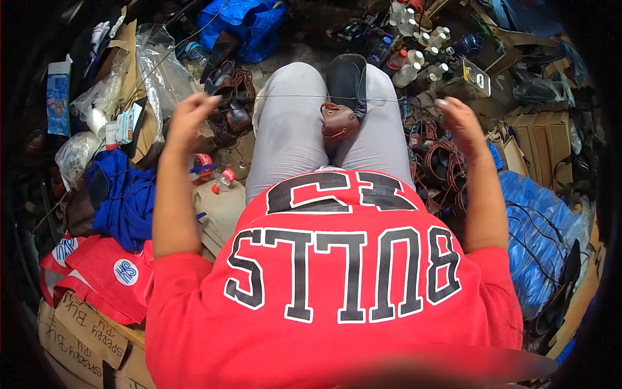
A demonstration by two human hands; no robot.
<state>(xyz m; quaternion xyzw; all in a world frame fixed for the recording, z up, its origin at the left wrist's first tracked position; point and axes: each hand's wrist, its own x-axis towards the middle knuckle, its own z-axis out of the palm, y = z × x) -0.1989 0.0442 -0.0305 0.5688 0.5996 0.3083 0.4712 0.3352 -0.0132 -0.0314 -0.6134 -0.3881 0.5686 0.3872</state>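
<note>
A thin dark thread [295, 96] runs nearly level across my knees, pulled out between my two raised hands. At its left end my left hand [193, 118] is closed, its fingertips pinched on the thread. On the other side my right hand [461, 124], also closed in a pinch, has the thread's right end at its fingertips. Between my thighs a shoe with a brown leather upper [339, 123] and a black sole [345, 76] is wedged, sole facing up and away. The thread passes over the shoe; where it joins the shoe, if anywhere, is too fine to make out.
Brown leather shoes or sandals [437, 162] lie beside my right leg, more [234, 97] beyond my left hand. Several bottles [411, 68] stand at the far right. Blue plastic [534, 220], cardboard [538, 139], blue cloth [123, 191] and red bags [107, 275] crowd both sides.
</note>
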